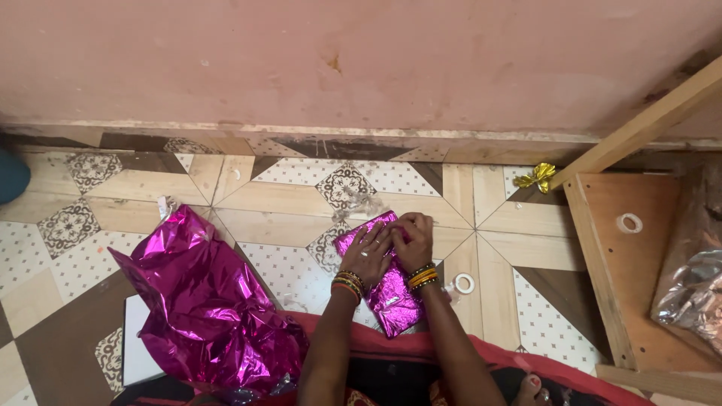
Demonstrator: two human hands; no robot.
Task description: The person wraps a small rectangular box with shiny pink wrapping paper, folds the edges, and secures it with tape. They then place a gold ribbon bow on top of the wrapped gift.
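A flat parcel wrapped in shiny magenta foil (391,297) lies on the patterned tile floor in front of me. My left hand (368,254) rests flat on its far left part, fingers spread. My right hand (414,239) presses down on the far end of the parcel, fingers bent over the folded foil edge. Both wrists carry several coloured bangles. A small roll of clear tape (464,283) lies on the floor just right of my right wrist.
A large crumpled sheet of magenta foil (203,301) lies at left, over a white flat thing (139,338). A gold foil bow (535,177) sits by the wall. A wooden frame with board (632,263), a tape ring (629,222) and silver foil (696,293) stand at right.
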